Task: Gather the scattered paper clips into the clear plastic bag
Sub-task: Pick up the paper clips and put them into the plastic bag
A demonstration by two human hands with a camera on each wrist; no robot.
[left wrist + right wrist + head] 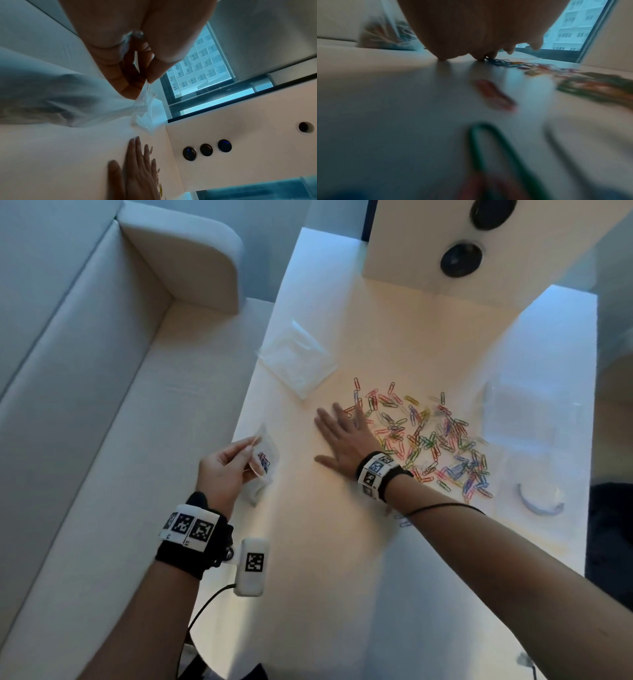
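Left hand [222,470] pinches clear plastic bag [261,463], few clips inside, off table [325,559] edge. Right hand [346,440] flat, fingers spread, beside paper clips [431,436] strewn mid-table. Risk: sweep flicks slick wire clips off smooth top; limp film mouth collapses.

In the right wrist view the paper clips [583,86] were smeared by blur, and the nearest green one [501,152] ran off the bottom edge. The right hand [344,440] covered some clips. How many sat in the bag [262,462] was too small to tell.
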